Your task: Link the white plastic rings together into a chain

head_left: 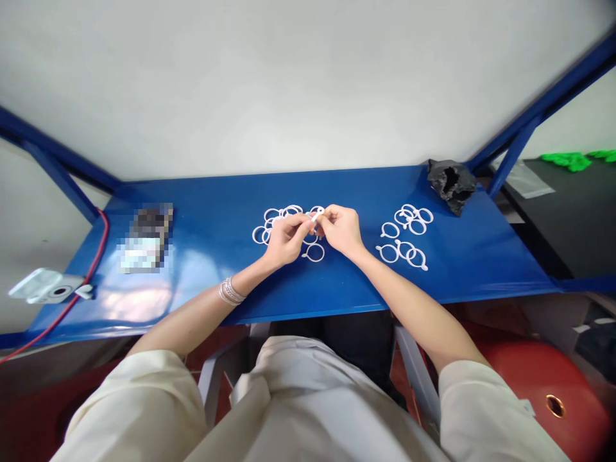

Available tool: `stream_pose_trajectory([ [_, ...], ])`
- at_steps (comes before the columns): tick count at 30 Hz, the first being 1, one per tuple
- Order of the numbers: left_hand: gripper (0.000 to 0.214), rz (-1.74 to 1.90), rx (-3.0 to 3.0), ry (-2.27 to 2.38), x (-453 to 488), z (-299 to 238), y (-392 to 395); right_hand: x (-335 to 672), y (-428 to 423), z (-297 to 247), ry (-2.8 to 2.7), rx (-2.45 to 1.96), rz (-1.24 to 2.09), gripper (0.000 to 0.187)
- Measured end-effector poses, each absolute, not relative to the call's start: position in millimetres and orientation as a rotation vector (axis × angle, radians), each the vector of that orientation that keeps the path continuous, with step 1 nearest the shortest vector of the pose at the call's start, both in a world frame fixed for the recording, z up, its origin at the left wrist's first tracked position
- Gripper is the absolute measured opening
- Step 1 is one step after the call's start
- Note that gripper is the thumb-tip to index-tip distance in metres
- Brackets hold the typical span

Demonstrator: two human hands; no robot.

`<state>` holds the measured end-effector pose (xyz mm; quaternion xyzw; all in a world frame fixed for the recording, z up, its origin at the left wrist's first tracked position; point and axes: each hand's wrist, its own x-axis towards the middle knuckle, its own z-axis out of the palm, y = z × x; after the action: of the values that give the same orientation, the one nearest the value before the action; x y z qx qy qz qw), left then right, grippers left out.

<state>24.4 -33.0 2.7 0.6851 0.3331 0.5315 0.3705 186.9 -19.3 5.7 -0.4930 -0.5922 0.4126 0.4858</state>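
Observation:
My left hand and my right hand meet over the middle of the blue table. Both pinch one small white plastic ring, seen nearly edge-on with a little eyelet at its end; fingers cover part of it. Under and beside my left hand lies a group of white rings, partly hidden by the fingers. One loose ring with a small tab rests just in front of my hands. To the right of my right hand, several more tabbed white rings are spread in a second group, some overlapping.
A crumpled black plastic bag sits at the table's back right corner. On the left are a blurred-out flat object, an open white earbud case and a red cable. A red stool stands at the lower right.

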Motion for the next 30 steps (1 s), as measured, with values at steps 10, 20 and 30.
stream_pose_trajectory([
  [10, 0.030, 1.384, 1.888, 0.861, 21, -2, -40, 199, -13, -3, -1.452, -1.112, 1.103, 0.035],
  [20, 0.016, 1.557, 1.883, 1.016, 25, -19, -43, 191, -25, -1, -1.474, -0.795, 1.411, 0.060],
  [30, 0.023, 1.669, 2.238, 1.132, 19, -11, -39, 190, -22, 7, -1.272, -0.928, 1.479, 0.041],
])
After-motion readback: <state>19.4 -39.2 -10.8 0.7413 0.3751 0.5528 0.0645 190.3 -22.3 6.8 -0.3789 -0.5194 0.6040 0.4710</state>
